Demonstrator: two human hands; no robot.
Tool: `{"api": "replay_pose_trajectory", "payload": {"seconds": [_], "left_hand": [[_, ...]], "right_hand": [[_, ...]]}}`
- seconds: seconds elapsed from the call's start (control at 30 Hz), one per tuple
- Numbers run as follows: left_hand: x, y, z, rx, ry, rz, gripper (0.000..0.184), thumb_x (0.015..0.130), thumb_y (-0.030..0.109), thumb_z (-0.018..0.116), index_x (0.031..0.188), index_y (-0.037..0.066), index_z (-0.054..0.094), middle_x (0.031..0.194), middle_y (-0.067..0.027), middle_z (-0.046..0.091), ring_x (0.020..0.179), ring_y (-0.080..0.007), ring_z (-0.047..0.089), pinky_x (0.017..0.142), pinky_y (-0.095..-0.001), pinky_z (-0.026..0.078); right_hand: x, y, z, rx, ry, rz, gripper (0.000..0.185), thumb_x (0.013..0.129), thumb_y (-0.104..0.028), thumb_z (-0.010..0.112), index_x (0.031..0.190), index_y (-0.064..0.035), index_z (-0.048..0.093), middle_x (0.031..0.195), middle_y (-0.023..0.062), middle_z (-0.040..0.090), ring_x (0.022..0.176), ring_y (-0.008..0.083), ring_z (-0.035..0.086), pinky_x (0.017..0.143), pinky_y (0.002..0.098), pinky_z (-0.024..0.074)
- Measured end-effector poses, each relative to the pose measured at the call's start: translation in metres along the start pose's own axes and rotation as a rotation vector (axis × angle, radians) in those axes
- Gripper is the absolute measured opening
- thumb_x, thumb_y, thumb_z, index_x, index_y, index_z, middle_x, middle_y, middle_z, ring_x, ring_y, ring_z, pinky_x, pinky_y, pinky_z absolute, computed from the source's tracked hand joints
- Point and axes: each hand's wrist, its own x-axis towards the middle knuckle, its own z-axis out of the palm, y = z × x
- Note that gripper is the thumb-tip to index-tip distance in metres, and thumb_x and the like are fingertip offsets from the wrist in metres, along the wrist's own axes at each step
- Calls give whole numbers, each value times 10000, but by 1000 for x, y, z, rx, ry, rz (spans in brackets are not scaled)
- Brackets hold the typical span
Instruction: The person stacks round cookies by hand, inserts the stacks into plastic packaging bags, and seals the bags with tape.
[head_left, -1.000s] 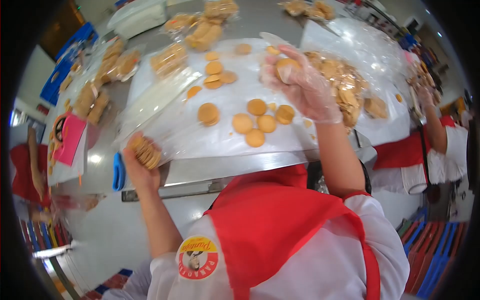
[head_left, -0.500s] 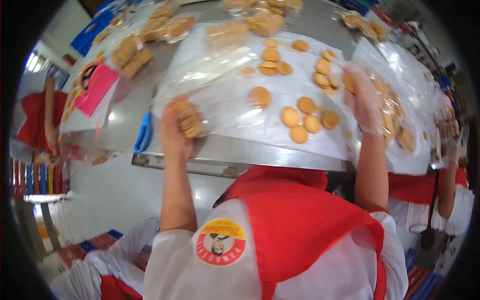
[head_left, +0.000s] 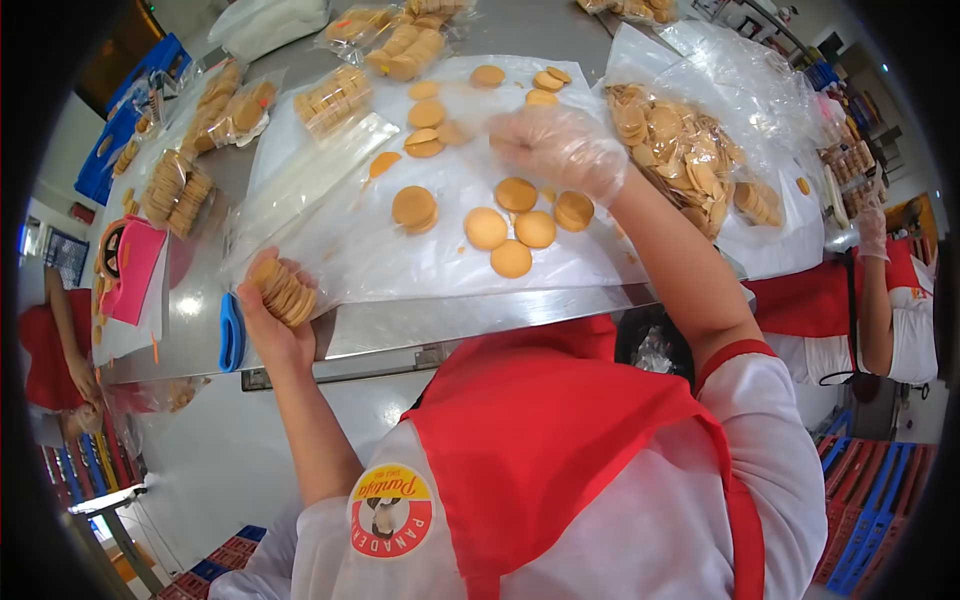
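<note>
Around the right hand (head_left: 560, 150), its gloved fingers' grip unclear, round cookies (head_left: 486, 228) dot white sheeting (head_left: 590, 270); fingers of the left hand (head_left: 274, 322) clamp bagged cookies (head_left: 287, 293).

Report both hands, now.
Left hand: closed around bagged cookies.
Right hand: gloved, blurred; cannot tell whether open, closed or holding anything.

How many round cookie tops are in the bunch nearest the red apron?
5: the back cookie, left cookie, middle cookie, front cookie and far-right cookie. More may be hidden underneath.
</note>
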Motion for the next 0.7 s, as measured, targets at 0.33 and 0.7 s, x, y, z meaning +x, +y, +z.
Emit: {"api": "replay_pose_trajectory", "payload": {"seconds": [0.33, 0.7], "left_hand": [[1, 1, 2, 6, 10, -10, 638, 789, 550, 506, 1090, -12, 488, 845, -102, 532, 732, -207, 526, 670, -323, 457], [-1, 3, 2, -37, -25, -15, 555, 869, 486, 404, 1103, -11, 480, 847, -100, 534, 724, -202, 507, 660, -307, 427]], "right_hand": [[-21, -32, -38, 235, -527, 89, 362, 714, -273, 594, 1029, -96, 583, 854, 121, 599, 737, 240, 562, 682, 327, 437], [-6, -27, -16, -55, -255, 48, 337, 745, -277, 551, 1015, -77, 533, 899, 157, 561, 865, 313, 537, 749, 384, 420]]}}
